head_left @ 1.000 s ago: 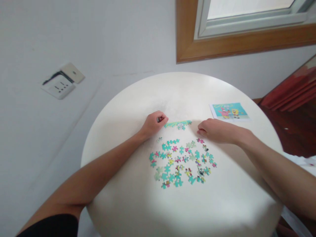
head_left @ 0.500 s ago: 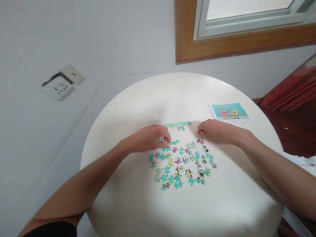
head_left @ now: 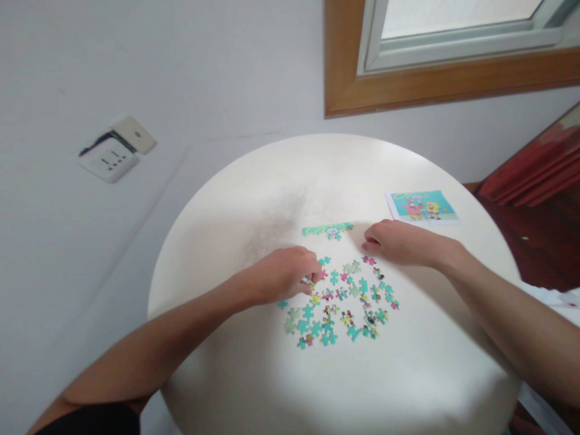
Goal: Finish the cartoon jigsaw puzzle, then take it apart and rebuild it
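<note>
Loose jigsaw puzzle pieces (head_left: 331,309) in teal, pink, yellow and pale green lie spread on the white round table (head_left: 353,386). My left hand (head_left: 290,275) is bent over the left part of the spread, thumb and fingers drawn together just above the pieces. Whether a piece is between them is hidden. Beyond the spread lies a joined strip of puzzle (head_left: 327,230), teal and yellow with a pale face at its lower edge. My right hand (head_left: 385,240) rests right of that strip, its fingers curled in, with no piece visible in them. A pink piece (head_left: 368,260) lies just below it.
A printed picture card (head_left: 422,206) with cartoon figures lies at the table's far right. Behind the table is a wall with a socket (head_left: 109,159) and a wood-framed window (head_left: 342,90). A red curtain (head_left: 539,157) hangs at right.
My left hand has moved down and slightly right, from beside the joined strip to over the loose pieces. My right hand has stayed in place.
</note>
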`<action>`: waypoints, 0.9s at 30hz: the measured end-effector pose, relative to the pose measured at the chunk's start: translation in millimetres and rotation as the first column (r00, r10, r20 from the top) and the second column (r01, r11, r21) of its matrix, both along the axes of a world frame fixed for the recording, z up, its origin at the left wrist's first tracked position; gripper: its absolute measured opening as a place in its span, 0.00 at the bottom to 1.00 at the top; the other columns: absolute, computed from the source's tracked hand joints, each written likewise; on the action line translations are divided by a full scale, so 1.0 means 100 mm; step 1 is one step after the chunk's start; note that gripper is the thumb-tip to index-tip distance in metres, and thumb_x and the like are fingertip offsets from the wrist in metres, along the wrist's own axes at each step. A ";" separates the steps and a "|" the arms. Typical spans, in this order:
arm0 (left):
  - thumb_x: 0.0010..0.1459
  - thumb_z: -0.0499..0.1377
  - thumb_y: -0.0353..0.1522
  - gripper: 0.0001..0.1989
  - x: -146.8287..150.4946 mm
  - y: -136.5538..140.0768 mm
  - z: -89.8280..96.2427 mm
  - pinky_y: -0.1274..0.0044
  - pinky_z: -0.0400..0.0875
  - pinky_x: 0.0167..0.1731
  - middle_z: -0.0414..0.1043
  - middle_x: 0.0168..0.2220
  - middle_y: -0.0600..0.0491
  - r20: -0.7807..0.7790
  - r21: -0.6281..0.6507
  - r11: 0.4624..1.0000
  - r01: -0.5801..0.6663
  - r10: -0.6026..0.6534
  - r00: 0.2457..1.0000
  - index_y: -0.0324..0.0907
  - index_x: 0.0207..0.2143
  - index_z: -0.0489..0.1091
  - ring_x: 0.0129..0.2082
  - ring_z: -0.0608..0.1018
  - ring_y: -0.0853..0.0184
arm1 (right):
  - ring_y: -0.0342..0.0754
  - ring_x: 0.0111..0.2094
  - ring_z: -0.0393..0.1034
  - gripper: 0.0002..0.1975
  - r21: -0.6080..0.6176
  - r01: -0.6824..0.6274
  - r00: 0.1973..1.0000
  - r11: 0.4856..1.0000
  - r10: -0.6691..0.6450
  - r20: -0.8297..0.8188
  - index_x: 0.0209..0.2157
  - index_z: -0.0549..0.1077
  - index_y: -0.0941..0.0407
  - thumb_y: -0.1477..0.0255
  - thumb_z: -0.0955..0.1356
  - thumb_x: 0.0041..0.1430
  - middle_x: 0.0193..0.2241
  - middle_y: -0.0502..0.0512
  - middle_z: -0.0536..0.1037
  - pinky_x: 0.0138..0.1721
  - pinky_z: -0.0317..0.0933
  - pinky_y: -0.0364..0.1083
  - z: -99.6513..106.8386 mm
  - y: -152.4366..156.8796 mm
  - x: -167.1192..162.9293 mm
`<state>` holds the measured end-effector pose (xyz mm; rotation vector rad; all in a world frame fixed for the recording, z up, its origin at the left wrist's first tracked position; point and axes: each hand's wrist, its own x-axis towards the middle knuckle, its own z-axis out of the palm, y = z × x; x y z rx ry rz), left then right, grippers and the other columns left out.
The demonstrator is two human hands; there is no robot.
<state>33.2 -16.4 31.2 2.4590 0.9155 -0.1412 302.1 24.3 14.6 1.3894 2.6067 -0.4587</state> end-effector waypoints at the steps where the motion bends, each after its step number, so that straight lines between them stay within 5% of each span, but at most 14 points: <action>1: 0.54 0.65 0.27 0.03 0.00 0.00 0.00 0.75 0.64 0.39 0.73 0.32 0.54 0.003 -0.006 1.000 0.011 -0.011 1.000 0.41 0.31 0.74 0.37 0.75 0.65 | 0.46 0.23 0.65 0.16 0.002 0.001 1.000 1.000 -0.001 -0.001 0.23 0.70 0.56 0.66 0.62 0.62 0.24 0.60 0.76 0.26 0.50 0.47 0.00 0.00 0.00; 12: 0.53 0.60 0.18 0.17 -0.05 -0.04 0.05 0.75 0.65 0.42 0.74 0.38 0.54 0.098 -0.020 0.995 0.099 -0.096 0.990 0.43 0.43 0.72 0.41 0.74 0.65 | 0.46 0.23 0.65 0.16 -0.012 0.029 0.999 1.000 -0.029 -0.020 0.23 0.71 0.56 0.65 0.63 0.62 0.24 0.59 0.77 0.26 0.52 0.47 0.02 -0.01 -0.01; 18: 0.52 0.65 0.23 0.10 -0.06 -0.04 0.07 0.74 0.64 0.41 0.72 0.36 0.52 -0.011 0.025 0.999 0.035 -0.035 0.999 0.42 0.37 0.73 0.41 0.74 0.63 | 0.46 0.24 0.66 0.16 -0.027 0.021 1.000 0.999 -0.020 0.013 0.24 0.72 0.56 0.65 0.63 0.62 0.26 0.60 0.77 0.26 0.51 0.47 0.05 -0.02 -0.02; 27: 0.58 0.61 0.25 0.05 -0.04 -0.03 0.00 0.76 0.63 0.40 0.69 0.35 0.52 0.057 0.072 0.979 0.192 -0.197 0.979 0.41 0.31 0.68 0.38 0.70 0.65 | 0.48 0.25 0.67 0.15 -0.025 0.030 0.999 0.999 -0.029 0.035 0.26 0.72 0.56 0.65 0.62 0.63 0.27 0.60 0.77 0.27 0.53 0.47 0.09 -0.03 -0.04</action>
